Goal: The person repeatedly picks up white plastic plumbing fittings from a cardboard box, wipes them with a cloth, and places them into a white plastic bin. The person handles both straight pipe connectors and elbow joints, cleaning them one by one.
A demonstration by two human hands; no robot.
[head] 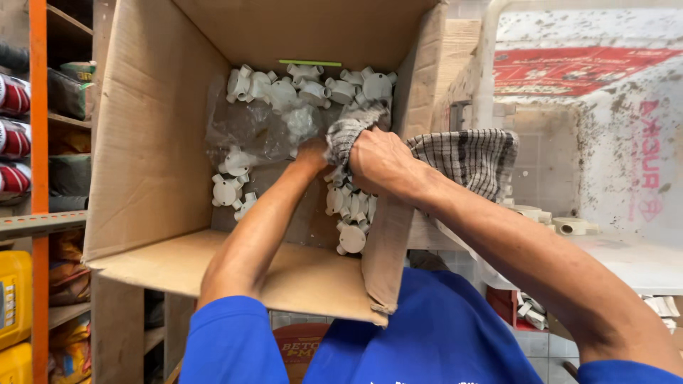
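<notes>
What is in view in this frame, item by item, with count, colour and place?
cardboard box: one, brown, open, centre-left
pipe junction fittings: many, white, inside the box
plastic bag: one, clear, crumpled on the fittings
checked cloth: one, grey-white, over the box's right wall
loose fittings: a few, white, on the ledge at right
shelf upright: one, orange, far left
yellow containers: two, lower left
left hand: inside the box, against the cloth
right hand: gripping the cloth
blue sleeves: bottom
</notes>
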